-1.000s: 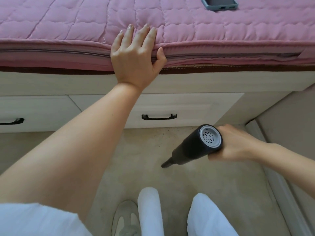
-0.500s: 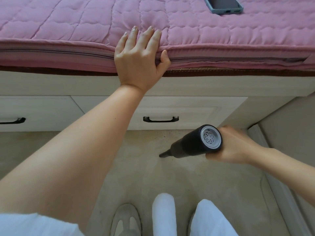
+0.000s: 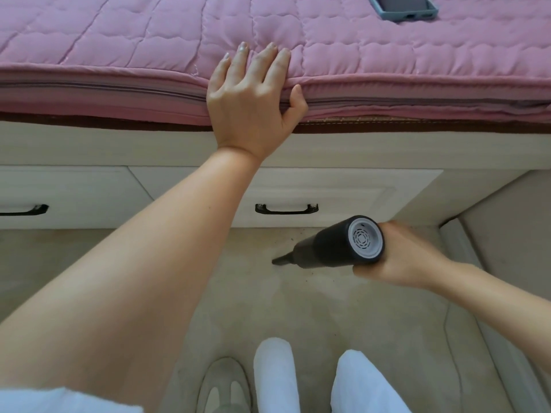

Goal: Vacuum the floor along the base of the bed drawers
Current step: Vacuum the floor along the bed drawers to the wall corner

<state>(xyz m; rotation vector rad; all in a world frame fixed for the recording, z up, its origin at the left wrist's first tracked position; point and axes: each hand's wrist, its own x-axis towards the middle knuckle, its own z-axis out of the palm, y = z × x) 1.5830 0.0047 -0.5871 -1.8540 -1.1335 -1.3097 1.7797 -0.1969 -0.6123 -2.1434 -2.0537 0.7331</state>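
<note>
Right hand [image 3: 399, 257] gripping cylindrical black vacuum [image 3: 331, 247], left hand [image 3: 253, 99] spread flat on quilted pink mattress [image 3: 119, 40]

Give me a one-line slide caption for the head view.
Left hand braced on pink mattress; right hand aims handheld vacuum at floor below bed drawer.

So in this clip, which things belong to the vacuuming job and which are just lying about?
Job:
- vacuum, gripped by right hand
- floor with dark specks
- drawers

Lying about:
- phone on the mattress
- left hand, only resting on the mattress edge
</note>
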